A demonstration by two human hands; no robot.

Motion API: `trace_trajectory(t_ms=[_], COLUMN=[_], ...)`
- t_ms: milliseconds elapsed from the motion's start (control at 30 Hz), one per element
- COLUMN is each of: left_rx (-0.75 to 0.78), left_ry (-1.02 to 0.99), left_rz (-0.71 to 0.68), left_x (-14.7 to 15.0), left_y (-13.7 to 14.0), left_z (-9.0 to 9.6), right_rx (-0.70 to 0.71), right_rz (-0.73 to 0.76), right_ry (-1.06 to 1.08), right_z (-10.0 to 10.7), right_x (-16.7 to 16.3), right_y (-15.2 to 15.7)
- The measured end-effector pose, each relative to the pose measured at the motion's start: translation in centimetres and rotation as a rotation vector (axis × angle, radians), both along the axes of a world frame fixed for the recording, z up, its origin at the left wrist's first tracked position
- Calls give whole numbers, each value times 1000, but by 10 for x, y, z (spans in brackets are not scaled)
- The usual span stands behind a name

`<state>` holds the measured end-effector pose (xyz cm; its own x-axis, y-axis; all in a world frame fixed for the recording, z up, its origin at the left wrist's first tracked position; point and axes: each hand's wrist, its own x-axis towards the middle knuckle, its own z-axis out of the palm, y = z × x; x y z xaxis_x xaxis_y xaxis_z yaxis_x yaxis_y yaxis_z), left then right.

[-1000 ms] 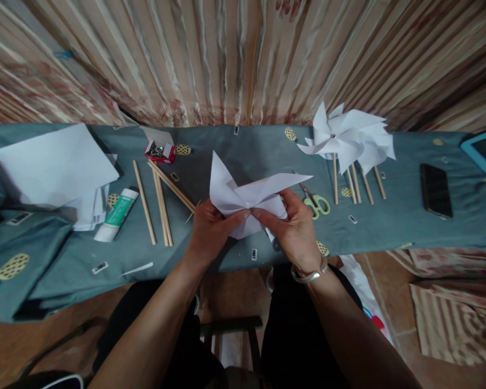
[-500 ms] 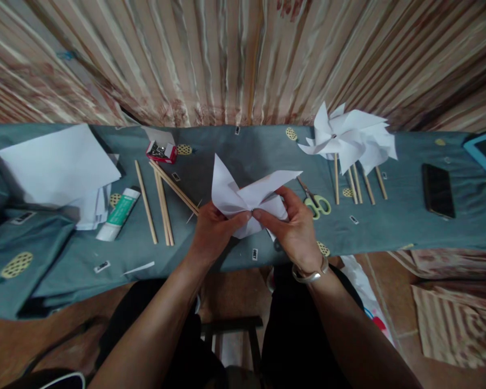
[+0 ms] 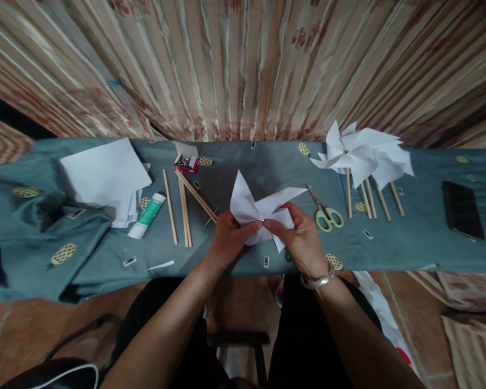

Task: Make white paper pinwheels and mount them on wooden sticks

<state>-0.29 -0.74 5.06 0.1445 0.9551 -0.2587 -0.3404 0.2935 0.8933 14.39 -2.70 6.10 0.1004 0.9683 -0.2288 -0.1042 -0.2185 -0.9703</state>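
Between my two hands is a white paper pinwheel (image 3: pixel 263 208), its blades folded in toward a small metal pin at the centre. My left hand (image 3: pixel 229 237) grips its left side, thumb pressed beside the pin. From the other side my right hand (image 3: pixel 303 235) pinches the paper, its thumb also by the pin. The fingers behind the paper are hidden. Close to my left hand lie several wooden sticks (image 3: pixel 196 197). Scissors with green handles (image 3: pixel 328 217) rest just beyond my right hand.
Finished pinwheels on sticks (image 3: pixel 368 154) lie at the back right, near a dark phone (image 3: pixel 463 209). On the left are white paper sheets (image 3: pixel 105 170), a glue tube (image 3: pixel 147 216) and a small red box of metal pins (image 3: pixel 186 162). A pleated curtain (image 3: pixel 243 70) hangs behind the table.
The camera view has shifted, so the table's things appear further right and slightly lower. Both hands keep hold of the pinwheel, thumbs still at its centre.
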Motion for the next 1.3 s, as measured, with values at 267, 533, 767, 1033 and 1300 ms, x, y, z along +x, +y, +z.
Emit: trace_trajectory(t_ms=[267,533,767,1033,1300], left_rx=[9,31,130,442,683], left_ry=[81,24,58,704,1315], left_rz=[-18,-46,68,391,127], left_x=[-9,-14,-36,-106,-110], left_y=[-6,-11,-3,19,27], left_z=[-8,-4,9,-5,-24], right_rx=[-1,54,42,67,33], right_rz=[65,118,9,-76,-75], right_ry=[-15,-91,58,55,78], right_z=[-5,-4,1,2,1], right_x=[-3,1,11,29,35], right_y=[-2,0,9,10,8])
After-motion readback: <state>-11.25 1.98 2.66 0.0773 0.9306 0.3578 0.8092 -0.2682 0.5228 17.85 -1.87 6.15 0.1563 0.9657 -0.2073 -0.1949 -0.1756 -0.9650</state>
